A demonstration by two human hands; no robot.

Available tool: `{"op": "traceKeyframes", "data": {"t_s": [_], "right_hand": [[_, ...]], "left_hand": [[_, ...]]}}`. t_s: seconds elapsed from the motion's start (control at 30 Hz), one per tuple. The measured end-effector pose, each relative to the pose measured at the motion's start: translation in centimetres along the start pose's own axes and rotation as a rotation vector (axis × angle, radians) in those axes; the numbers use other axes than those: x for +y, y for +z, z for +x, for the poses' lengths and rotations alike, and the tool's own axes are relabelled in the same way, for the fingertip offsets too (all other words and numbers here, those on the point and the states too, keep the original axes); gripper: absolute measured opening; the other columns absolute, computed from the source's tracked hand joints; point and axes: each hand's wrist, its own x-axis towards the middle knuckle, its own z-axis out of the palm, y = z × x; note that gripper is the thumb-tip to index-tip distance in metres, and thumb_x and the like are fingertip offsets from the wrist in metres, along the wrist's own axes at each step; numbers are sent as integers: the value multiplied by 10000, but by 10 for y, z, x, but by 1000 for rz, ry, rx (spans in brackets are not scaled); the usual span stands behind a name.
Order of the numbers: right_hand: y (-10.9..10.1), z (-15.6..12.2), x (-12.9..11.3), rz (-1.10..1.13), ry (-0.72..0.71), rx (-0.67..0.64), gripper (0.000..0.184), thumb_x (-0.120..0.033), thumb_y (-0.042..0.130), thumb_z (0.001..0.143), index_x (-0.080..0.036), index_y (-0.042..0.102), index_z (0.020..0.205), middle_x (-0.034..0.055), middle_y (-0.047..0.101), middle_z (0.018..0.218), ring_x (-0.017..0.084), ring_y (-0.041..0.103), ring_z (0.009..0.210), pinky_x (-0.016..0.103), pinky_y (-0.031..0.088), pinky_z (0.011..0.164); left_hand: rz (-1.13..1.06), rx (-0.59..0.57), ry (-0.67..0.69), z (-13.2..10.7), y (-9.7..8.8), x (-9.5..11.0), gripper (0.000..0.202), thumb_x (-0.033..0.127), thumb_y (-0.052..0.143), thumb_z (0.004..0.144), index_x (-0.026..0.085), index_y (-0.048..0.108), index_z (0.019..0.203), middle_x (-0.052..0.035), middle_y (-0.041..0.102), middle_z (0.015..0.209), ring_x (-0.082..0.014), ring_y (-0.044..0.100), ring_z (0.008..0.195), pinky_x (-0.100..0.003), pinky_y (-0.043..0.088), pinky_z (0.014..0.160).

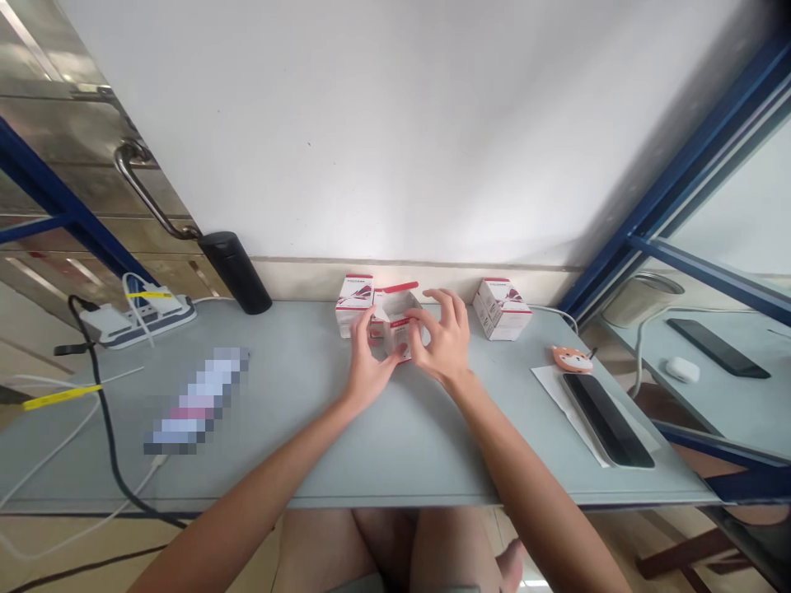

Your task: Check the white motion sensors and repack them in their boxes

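Note:
A small white and red cardboard box (400, 327) stands with its top flaps up near the wall side of the table, between my hands. My left hand (369, 362) grips its left side and near face, thumb in front. My right hand (443, 339) pinches the box's near right edge with thumb and forefinger, the other fingers raised. The inside of the box is mostly hidden. Just behind my left hand sits a closed box (354, 296) of the same print. Further right are similar closed boxes (502, 309), apparently stacked.
A black bottle (235, 272) stands against the wall. On the left lie a power strip (148, 321), cables and a pixelated phone (201, 399). On the right, a dark-screened phone (606, 418) rests on white paper (549, 387) beside an orange animal-faced case (573, 359). Blue frames edge the table.

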Motion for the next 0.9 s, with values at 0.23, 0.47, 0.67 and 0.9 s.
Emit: {"op": "traceKeyframes", "data": {"t_s": [0.23,0.47,0.67,0.9], "right_hand": [[3,3,6,75,154,-28,321,-297,474,1030,-249,740,1202,125,670,1356,332,523,1408,523,434,1159],[-2,14,9,421,441,-275,266,-395,582,930,-265,767,1070,54,758,1103,264,687,1014,407,544,929],[-2,14,34,618,572,-450,240,-265,658,731,-212,788,926,45,788,981,258,699,917,391,551,886],[-7,18,66,580,641,-228,262,-464,624,835,-219,700,890,94,766,1019,283,690,1011,430,526,963]], "left_hand": [[163,32,215,0,-1,-9,760,219,759,913,307,372,1561,-126,632,1353,-256,655,1220,-462,565,1036],[241,-6,501,-1,-14,0,514,155,701,933,315,557,1400,-114,609,1356,-256,656,1281,-445,597,1049],[325,-65,639,4,-20,3,552,163,707,926,333,565,1432,-96,667,1351,-247,686,1252,-421,584,1062],[682,-282,490,5,-15,7,606,202,610,987,327,491,1568,-105,697,1332,-272,724,1055,-387,578,894]]}}
